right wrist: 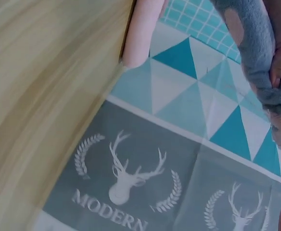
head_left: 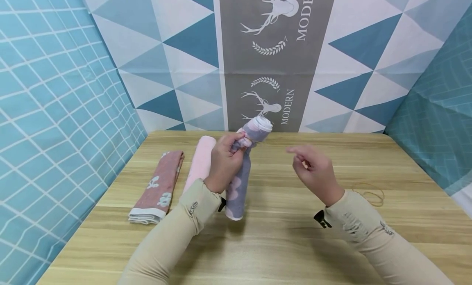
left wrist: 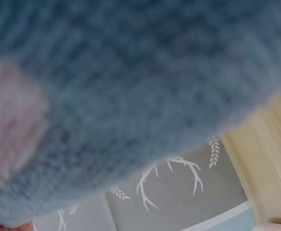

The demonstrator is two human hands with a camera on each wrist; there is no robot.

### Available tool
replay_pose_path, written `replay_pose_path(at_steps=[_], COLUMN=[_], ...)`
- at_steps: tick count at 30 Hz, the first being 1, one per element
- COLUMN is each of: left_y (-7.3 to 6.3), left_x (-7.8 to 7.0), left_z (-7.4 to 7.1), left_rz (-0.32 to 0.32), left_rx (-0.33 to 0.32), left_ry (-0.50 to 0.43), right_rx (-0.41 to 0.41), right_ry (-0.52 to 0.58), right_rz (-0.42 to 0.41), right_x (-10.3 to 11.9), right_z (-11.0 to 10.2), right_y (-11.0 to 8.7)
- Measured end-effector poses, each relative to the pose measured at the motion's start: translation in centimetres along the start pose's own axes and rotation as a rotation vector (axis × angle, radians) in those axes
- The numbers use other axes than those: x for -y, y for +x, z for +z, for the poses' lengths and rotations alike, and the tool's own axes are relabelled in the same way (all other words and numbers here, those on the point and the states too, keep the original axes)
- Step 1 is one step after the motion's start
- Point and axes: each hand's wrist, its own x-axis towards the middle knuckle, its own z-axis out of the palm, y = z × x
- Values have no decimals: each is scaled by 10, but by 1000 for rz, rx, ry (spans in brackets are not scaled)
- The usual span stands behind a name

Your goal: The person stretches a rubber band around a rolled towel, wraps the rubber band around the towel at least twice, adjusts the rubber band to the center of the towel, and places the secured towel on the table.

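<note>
My left hand (head_left: 228, 160) grips a rolled grey towel with pink spots (head_left: 237, 186) close to its upper end. The roll is pinched in narrow under the thumb and fingers, and it tilts with its top away from me. In the left wrist view the towel's grey-blue pile (left wrist: 145, 96) fills most of the picture. To the right, apart from the towel, hangs my right hand (head_left: 317, 172), slightly blurred. Its index finger points left and the other fingers bend loosely, with nothing visible in them. Thin yellowish rubber bands (head_left: 380, 194) lie on the table beside the right wrist.
A rolled pink towel (head_left: 200, 158) lies left of my left hand, partly covered by it. Farther left is a folded reddish-brown towel with white patterns (head_left: 158, 186). The wooden table (head_left: 280, 252) meets a patterned cloth backdrop (head_left: 265, 63) at its far edge.
</note>
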Motion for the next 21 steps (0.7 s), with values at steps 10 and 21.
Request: replay_pose_path(at_steps=[10,21], left_y=[-3,-4], left_x=[-4,-13], left_z=[1,12], left_rz=[31,-134], left_rx=[21,50], left_ry=[-3,-67], right_rx=[122,272], right_ry=[-450,-413], right_rz=[39,-504], right_x=[8,8], right_z=[-10,14], right_y=[8,5])
